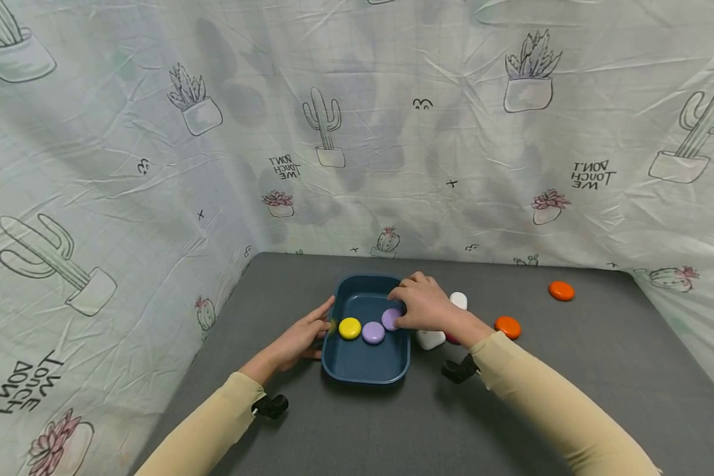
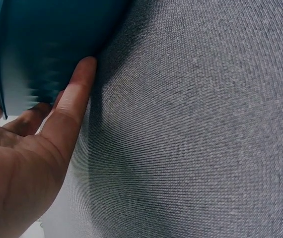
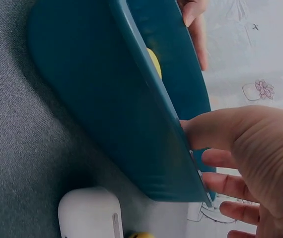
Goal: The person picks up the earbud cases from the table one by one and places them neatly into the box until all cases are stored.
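A dark blue rectangular tray [image 1: 365,378] stands on the grey table, holding a yellow disc [image 1: 350,328] and a purple disc [image 1: 373,333]. Beside them, a second purple disc [image 1: 390,319] lies between the thumb and fingers of my right hand [image 1: 425,304], which reaches over the right rim. In the right wrist view the tray wall hides that disc, so the grip on it is only partly visible. My left hand [image 1: 297,340] rests against the tray's left side, its fingers fairly straight. A fingertip reaches the rim there.
Right of the tray lie a rounded white case [image 3: 89,213], another white object [image 1: 459,301] and a mostly hidden dark red piece [image 1: 453,339]. Two orange discs [image 1: 508,327] lie farther right. A patterned curtain [image 1: 381,132] hangs behind the table.
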Motion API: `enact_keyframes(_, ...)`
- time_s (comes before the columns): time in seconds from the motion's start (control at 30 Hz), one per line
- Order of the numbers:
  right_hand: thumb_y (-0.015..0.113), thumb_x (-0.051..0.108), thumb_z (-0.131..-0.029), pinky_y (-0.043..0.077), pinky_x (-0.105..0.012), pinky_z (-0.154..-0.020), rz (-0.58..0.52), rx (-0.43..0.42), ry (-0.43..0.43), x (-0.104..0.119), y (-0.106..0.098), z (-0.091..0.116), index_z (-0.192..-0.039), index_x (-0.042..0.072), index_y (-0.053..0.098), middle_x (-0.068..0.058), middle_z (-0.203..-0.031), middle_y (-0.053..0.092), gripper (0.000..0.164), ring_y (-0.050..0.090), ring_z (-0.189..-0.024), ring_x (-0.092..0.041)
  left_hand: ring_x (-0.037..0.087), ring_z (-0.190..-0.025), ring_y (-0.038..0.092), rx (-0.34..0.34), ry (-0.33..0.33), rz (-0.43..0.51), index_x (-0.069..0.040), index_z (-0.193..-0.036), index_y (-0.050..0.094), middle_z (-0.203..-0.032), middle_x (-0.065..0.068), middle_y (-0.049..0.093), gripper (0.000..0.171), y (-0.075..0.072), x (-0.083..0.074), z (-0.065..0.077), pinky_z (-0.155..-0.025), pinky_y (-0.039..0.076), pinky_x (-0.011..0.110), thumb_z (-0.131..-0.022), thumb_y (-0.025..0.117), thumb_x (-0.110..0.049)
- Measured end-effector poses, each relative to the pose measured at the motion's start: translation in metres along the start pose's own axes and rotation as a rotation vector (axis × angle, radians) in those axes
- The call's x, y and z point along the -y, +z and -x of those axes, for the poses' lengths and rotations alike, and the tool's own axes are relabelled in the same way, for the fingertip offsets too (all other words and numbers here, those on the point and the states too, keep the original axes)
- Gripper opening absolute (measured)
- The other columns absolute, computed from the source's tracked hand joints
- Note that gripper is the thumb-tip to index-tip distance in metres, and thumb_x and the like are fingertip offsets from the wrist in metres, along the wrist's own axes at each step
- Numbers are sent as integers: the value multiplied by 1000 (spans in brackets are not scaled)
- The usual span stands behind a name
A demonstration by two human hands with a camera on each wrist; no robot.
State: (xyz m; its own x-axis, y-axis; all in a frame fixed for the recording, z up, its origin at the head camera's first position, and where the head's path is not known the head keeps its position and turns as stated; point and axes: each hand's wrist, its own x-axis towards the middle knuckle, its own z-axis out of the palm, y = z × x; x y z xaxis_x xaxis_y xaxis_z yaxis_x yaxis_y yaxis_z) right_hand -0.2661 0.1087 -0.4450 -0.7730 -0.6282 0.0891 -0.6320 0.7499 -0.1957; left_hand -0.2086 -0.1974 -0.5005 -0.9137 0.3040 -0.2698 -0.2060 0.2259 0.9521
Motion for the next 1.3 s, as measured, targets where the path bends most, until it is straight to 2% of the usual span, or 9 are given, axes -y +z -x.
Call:
enact_keyframes(0.27, 80, 35, -88, 35, -59, -102, -58, -51, 26, -12, -7, 8, -130, 17, 72, -9, -127, 64, 46, 43, -128, -37, 39, -138, 47, 0, 4, 0, -44, -162, 23, -167, 18, 20, 64, 0, -1, 1, -87, 56, 51, -107, 46, -22)
enact_keyframes(0.53, 79, 32, -90, 35, -60, -102, -92, -102, 33, -22, -12, 17, -131, 17, 71, -5, -122, 65, 45, 43, -129, -37, 39, -140, 44, 9, 1, 0, -45, -162, 22, -167, 18, 19, 64, 0, -1, 0, -88, 56, 51, -107, 46, -23)
enact_keyframes(0.9, 77, 27, -91, 35, -60, -99, -164, -183, 51, -38, -24, 32, -132, 17, 70, -5, -119, 67, 44, 44, -125, -35, 40, -140, 44, 6, 5, -5, -46, -162, 22, -168, 18, 15, 64, 1, 0, -1, -87, 56, 51, -107, 47, -23)
enact_keyframes(1.3, 79, 26, -91, 28, -64, -104, -213, -240, 99, -63, -37, 54, -140, 16, 65, -9, -126, 65, 52, 39, -130, -38, 41, -140, 44, -4, 3, -9, -46, -162, 22, -168, 18, 14, 65, 2, -1, -1, -87, 56, 51, -106, 48, -25)
